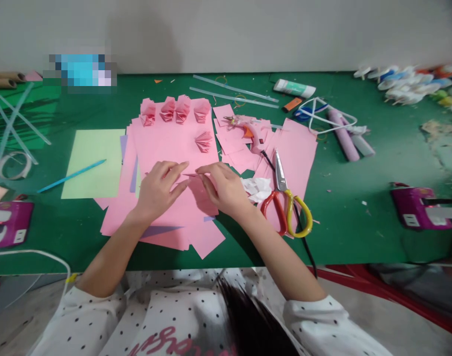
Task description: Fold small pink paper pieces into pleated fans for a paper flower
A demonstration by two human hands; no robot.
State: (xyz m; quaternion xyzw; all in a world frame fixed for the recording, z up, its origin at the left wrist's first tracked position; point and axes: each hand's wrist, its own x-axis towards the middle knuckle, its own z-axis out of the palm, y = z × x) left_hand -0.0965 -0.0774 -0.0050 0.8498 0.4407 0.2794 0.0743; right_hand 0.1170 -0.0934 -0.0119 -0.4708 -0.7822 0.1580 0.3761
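My right hand pinches a small folded piece of pink paper between thumb and fingers, its narrow edge pointing left. Facing it, my left hand holds nothing that shows; its thumb and fingers are apart, close to the paper's left tip. Both hands are over a stack of pink paper sheets. Along the top of the stack stand several pleated pink paper pieces, and one more pleated fan lies just above my right hand. My left hand partly hides something small and pink at its outer side.
Scissors with red and yellow handles lie right of my right hand, near a crumpled white tissue. Beyond is a pink glue gun on cut paper. A blue pencil-like stick crosses pale green paper at left.
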